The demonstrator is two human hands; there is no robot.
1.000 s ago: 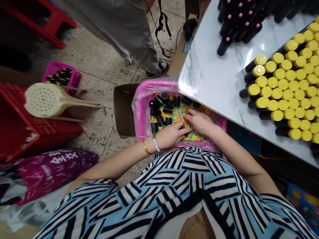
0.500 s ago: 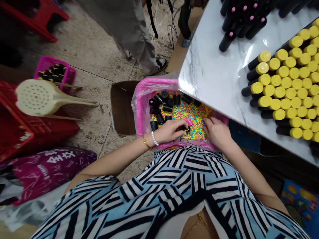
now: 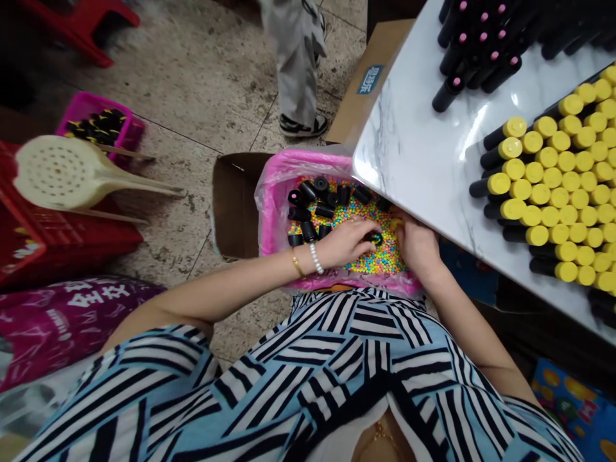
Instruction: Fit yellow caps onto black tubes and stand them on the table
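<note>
A black cylinder [image 3: 378,238], its long axis unclear, sits at the left hand [image 3: 347,243], thumb and fingers curled around it, over colourful beads [image 3: 385,262]. The right hand [image 3: 418,245] is just beside, its fingertips hidden; whether they grip, I cannot tell. Loose black caps [image 3: 324,210] lie leftward; the marble-patterned table [image 3: 414,144] overhangs the pink tub [image 3: 298,158].

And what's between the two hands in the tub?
The head view shows small colourful beads between the left hand and right hand, plus a black piece the left holds and a yellow thing near the right.
</note>
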